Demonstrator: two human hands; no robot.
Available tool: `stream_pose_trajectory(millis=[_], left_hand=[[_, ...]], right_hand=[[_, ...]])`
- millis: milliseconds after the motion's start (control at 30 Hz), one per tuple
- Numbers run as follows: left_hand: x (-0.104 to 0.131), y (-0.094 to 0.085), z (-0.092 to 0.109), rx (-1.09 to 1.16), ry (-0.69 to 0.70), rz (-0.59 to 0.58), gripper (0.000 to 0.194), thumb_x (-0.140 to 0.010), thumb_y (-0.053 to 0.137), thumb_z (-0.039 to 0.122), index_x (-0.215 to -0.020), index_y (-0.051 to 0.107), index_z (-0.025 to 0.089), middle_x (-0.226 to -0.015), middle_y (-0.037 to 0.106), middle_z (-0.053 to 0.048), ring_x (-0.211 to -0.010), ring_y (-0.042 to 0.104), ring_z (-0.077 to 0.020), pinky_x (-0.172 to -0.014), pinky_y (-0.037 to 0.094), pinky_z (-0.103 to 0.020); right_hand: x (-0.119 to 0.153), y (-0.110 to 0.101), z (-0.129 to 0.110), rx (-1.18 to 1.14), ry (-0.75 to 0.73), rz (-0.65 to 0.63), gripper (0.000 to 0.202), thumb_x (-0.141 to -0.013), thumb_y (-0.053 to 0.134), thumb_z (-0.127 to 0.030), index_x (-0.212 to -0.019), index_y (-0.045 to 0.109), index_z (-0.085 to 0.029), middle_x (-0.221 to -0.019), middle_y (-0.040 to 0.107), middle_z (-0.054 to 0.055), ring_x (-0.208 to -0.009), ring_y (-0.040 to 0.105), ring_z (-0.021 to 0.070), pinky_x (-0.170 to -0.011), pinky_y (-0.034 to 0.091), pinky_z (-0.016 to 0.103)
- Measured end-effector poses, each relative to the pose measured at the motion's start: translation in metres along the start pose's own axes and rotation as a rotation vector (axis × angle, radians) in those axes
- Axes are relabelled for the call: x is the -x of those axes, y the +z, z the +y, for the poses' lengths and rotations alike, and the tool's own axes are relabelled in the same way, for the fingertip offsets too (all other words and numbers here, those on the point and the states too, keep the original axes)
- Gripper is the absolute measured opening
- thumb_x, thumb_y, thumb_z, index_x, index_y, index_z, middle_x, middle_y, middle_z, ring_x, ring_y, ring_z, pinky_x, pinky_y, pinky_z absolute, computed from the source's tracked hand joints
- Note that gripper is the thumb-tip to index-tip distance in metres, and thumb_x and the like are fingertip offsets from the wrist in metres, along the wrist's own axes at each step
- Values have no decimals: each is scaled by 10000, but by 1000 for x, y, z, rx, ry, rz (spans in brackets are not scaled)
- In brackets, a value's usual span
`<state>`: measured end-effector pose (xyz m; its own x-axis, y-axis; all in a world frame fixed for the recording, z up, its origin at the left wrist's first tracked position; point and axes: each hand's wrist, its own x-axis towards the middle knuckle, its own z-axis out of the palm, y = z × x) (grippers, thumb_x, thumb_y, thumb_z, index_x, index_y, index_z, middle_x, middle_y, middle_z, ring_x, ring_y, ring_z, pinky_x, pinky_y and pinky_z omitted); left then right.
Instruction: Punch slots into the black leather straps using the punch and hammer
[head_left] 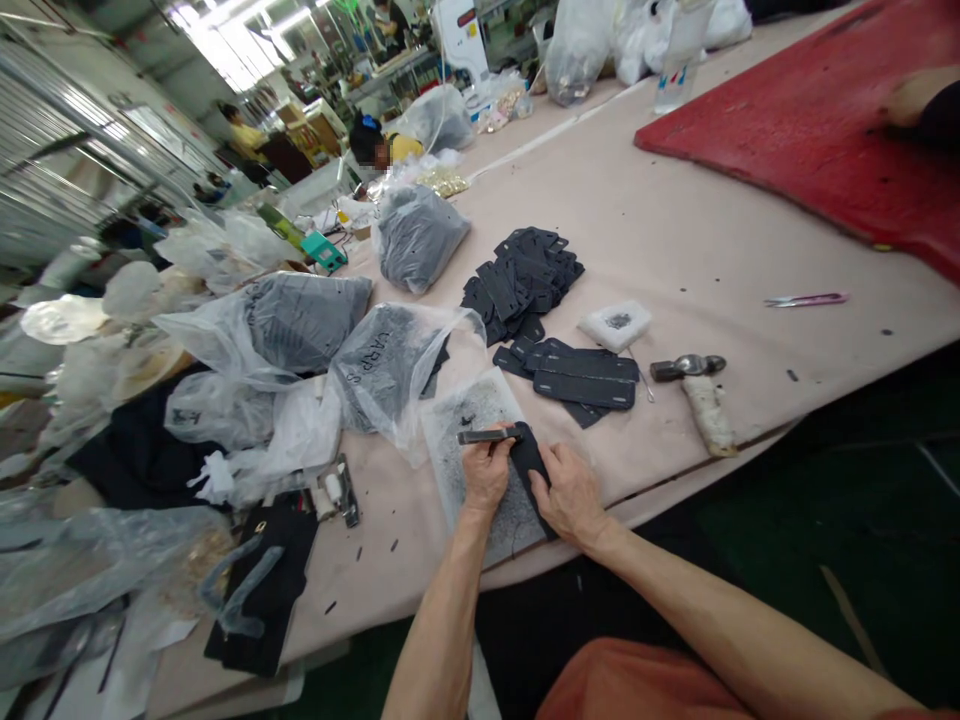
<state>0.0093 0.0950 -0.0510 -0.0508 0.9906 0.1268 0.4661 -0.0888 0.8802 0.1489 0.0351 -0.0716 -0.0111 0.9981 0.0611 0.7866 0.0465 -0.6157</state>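
Observation:
My left hand point(486, 472) is closed around a dark metal punch-like tool point(487, 436), whose one end meets the top of a black strip point(531, 465). With its fingers on the strip's right edge, my right hand point(574, 495) holds the piece against a speckled white board point(480, 400). Beyond the board, several flat black pieces point(585, 376) lie overlapping, and a larger heap of black pieces point(525, 275) is behind them. A hammer point(701, 400) with a wrapped handle rests to the right. Near it sits a white block point(615, 325) with a dark patch on top.
Plastic bags of dark material point(300, 320) crowd the left side. Small scissors point(806, 299) lie at right, below a red mat point(825, 140) where another person's hand rests. A clear bottle point(679, 60) stands at the back. Black material point(266, 590) lies at lower left.

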Motion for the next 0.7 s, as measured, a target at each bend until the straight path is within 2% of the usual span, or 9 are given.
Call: stream_pose_trajectory(millis=[200,400,700], left_hand=[[-2,4,2,-82,13,-15,142,-843,558,295,-908,665,229,-955,728,-54,-927,673,-221,-877,538,-369],[-6,15,-7,-187,108,-13,140,-854,524,228,-920,647,214,-929,718,-67,-920,670,-226,-892,519,-379],[-6,21,-11,-282,130,10,169,-854,493,213,-940,638,202,-961,710,-89,-953,667,-237,-913,514,-391]], right_hand=[[0,0,0,-8,5,-10,414,-901,479,-304,-1281,535,-148,-980,570,108,-884,534,240,-776,424,347],[0,0,1,-11,0,-22,432,-901,480,-303,-1294,529,-129,-988,571,116,-894,528,248,-786,421,360],[1,-2,0,-14,-7,-50,441,-908,473,-299,-1304,520,-112,-1005,571,127,-903,525,256,-786,428,372]])
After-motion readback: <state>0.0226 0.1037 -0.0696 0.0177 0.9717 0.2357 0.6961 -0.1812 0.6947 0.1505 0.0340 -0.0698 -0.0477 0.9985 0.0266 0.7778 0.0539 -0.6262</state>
